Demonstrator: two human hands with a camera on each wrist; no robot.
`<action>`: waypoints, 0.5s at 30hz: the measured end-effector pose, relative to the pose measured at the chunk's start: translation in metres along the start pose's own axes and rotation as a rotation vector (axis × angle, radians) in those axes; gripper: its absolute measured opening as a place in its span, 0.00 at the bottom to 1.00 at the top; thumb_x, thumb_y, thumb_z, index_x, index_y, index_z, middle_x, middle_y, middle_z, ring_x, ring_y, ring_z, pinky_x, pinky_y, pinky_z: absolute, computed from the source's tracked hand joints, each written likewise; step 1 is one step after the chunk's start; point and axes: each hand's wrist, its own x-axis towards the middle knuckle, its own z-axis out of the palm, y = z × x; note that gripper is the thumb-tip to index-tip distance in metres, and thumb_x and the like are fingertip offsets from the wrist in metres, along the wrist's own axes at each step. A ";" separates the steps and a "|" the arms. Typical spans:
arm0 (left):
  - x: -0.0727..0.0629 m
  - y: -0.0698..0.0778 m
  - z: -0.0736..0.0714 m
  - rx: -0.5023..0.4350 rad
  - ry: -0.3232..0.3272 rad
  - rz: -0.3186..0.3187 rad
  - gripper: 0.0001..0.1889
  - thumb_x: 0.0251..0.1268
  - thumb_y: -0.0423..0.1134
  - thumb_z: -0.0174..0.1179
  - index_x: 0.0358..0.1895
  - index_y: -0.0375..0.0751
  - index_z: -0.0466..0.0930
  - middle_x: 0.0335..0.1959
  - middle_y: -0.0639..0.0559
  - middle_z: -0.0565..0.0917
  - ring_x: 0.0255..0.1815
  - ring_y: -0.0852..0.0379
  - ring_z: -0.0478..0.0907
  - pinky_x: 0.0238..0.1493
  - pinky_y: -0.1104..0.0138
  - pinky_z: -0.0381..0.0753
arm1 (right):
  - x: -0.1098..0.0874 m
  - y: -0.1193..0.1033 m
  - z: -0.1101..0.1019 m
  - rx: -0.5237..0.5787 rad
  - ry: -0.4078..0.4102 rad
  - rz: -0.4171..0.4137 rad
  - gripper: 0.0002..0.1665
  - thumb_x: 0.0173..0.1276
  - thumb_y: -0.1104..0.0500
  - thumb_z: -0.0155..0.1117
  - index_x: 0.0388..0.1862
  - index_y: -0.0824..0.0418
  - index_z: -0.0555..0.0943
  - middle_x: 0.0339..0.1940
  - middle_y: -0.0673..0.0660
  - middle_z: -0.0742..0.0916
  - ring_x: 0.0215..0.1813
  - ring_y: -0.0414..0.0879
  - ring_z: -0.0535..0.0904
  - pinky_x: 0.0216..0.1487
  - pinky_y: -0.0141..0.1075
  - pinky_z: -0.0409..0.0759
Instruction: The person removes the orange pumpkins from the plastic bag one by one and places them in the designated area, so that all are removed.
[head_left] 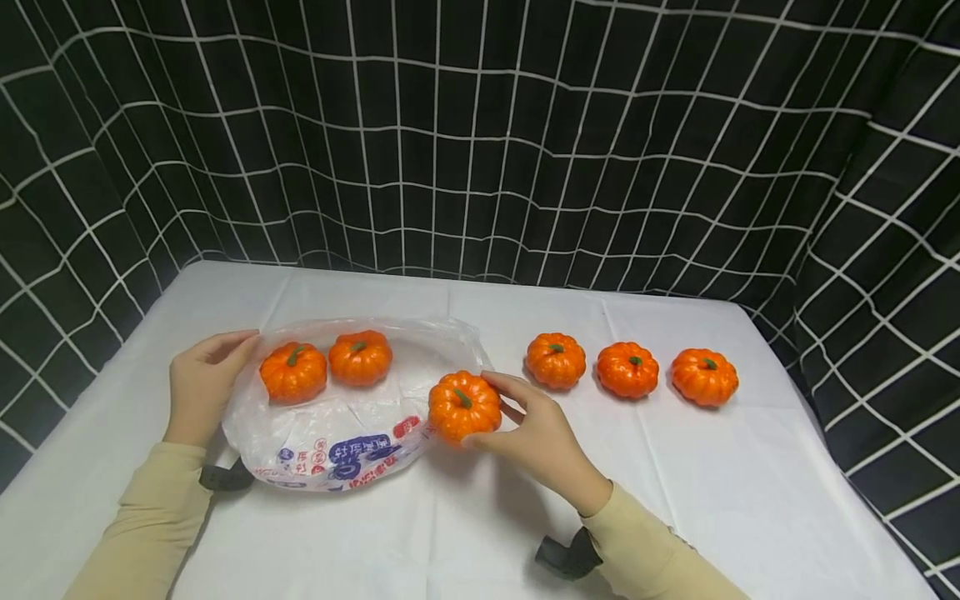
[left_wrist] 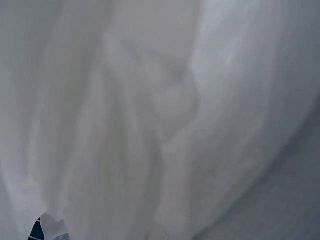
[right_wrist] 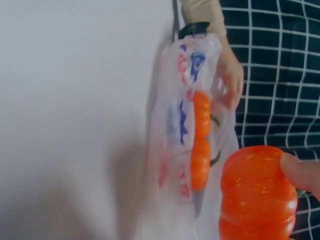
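Note:
Between thumb and fingers, my right hand (head_left: pixel 543 437) grips a small orange pumpkin (head_left: pixel 456 414) with a green stem, at the right rim of a plastic bag (head_left: pixel 300 433). In the right wrist view the same pumpkin (right_wrist: pixel 257 195) is close up, the thumb on its side. The bag is thin, whitish and printed red and blue, with its mouth spread. At its left rim, my left hand (head_left: pixel 201 387) pinches the film. Inside lie two pumpkins, one on the left (head_left: pixel 293 374) and one beside it (head_left: pixel 361 358). Blurred whitish film (left_wrist: pixel 150 110) fills the left wrist view.
Three more pumpkins stand in a row on the right: a near one (head_left: pixel 556 361), a middle one (head_left: pixel 627 370) and an outer one (head_left: pixel 705 377). A white cloth (head_left: pixel 480 533) covers the table. Black curtain with white grid lines (head_left: pixel 465 150) hangs behind and at both sides.

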 end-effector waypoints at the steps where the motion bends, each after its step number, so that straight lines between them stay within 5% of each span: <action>1: 0.000 0.000 0.000 0.001 0.002 0.000 0.24 0.69 0.56 0.59 0.56 0.42 0.84 0.57 0.44 0.85 0.57 0.62 0.76 0.63 0.66 0.79 | -0.001 0.002 -0.003 -0.004 0.007 0.007 0.43 0.49 0.67 0.79 0.66 0.68 0.74 0.67 0.63 0.79 0.71 0.57 0.72 0.68 0.46 0.75; 15: 0.000 0.001 0.000 -0.010 0.012 0.004 0.23 0.68 0.56 0.60 0.55 0.42 0.85 0.54 0.45 0.85 0.50 0.74 0.73 0.59 0.75 0.79 | -0.024 0.021 -0.039 -0.037 0.081 0.117 0.44 0.51 0.64 0.80 0.68 0.67 0.73 0.69 0.65 0.78 0.72 0.57 0.71 0.69 0.45 0.74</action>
